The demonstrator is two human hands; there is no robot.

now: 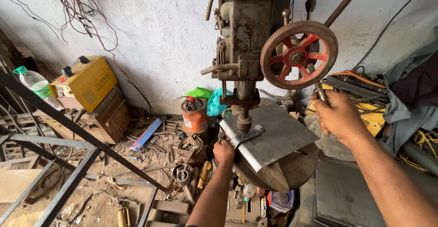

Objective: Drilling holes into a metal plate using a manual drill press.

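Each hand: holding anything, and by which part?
Left hand pinches the metal bracket at its near end. Right hand grips the feed handle at its lower end.

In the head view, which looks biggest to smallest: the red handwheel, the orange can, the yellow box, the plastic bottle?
1. Yellow box
2. Red handwheel, close in apparent size but nearer the camera, so unsure
3. Orange can
4. Plastic bottle

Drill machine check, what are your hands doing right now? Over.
Left hand pinning bent grey metal strip on square steel sheet. Right hand gripping red-spoked feed wheel's handle. Nothing blocking.
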